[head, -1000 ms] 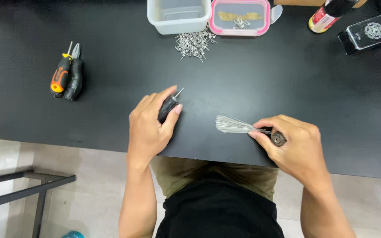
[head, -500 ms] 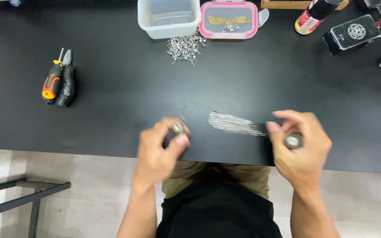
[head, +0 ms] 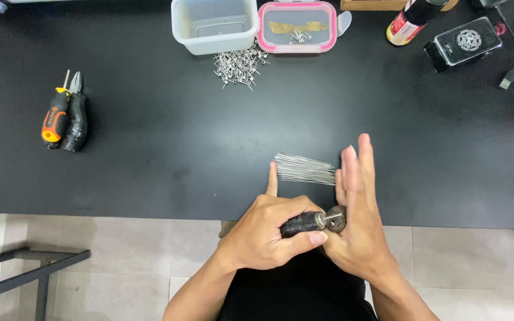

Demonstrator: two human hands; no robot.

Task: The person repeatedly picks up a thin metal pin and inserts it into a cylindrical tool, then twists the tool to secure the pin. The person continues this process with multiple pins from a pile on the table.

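Lying crosswise at the near edge of the black table [head: 150, 148], a dark-handled tool [head: 300, 224] is pointing its metal tip rightward, long axis running left to right. The left hand [head: 269, 232] is wrapping its fingers and thumb around the handle, index finger extended toward the bundle of thin wires [head: 304, 169]. The right hand [head: 358, 220] is standing open, fingers straight and together, a small round metal piece [head: 336, 218] resting against its palm where the tool's tip is meeting it. Just beyond both hands, the wires are lying left to right.
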